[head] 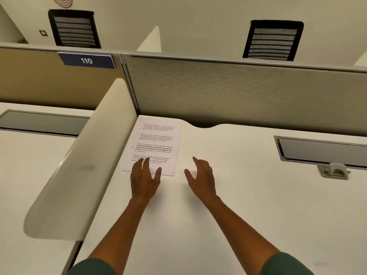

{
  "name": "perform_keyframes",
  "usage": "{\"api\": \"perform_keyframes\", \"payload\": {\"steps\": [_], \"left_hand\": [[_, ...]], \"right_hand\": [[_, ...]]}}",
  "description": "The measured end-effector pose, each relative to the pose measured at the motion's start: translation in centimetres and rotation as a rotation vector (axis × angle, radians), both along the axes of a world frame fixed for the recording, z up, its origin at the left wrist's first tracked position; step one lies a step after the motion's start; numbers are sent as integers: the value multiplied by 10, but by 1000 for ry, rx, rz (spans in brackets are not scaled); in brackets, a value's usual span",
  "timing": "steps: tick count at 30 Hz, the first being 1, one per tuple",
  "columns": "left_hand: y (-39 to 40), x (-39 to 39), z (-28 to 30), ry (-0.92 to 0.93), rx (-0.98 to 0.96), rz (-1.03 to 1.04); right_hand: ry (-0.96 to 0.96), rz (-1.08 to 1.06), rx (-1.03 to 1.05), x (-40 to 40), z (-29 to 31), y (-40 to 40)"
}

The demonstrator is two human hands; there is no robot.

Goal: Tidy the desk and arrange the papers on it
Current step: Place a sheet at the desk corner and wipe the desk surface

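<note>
A stack of white printed papers (158,139) lies squared in the far left corner of the white desk (238,195), against the side divider. My left hand (146,175) lies over the stack's near edge with straight fingers on the sheet. My right hand (200,173) hovers just right of the stack, fingers relaxed and spread, holding nothing and apart from the paper.
A curved cream side divider (83,165) borders the desk on the left, and a grey partition panel (238,92) stands behind it. A recessed cable tray (321,151) with a small grey clip (333,170) sits at the right. Two black chairs (273,39) show beyond the partition.
</note>
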State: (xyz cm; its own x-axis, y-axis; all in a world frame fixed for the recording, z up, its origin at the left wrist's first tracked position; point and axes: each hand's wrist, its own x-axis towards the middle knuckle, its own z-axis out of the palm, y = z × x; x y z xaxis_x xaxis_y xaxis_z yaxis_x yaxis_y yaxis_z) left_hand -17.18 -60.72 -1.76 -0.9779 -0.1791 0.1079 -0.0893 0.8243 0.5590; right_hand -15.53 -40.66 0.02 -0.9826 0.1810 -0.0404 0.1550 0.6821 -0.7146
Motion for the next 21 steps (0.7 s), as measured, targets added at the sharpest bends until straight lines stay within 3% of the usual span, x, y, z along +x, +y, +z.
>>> {"api": "perform_keyframes", "payload": {"steps": [4,7,21], "left_hand": [[39,11,20,-15,-115,-125],[65,19,31,8,-177,-194],[179,74,46,39,-248,-425]], "right_hand": [[117,147,420,14,11,32],[126,162,586,26,22,58],[80,-36,707,106,43,170]]}}
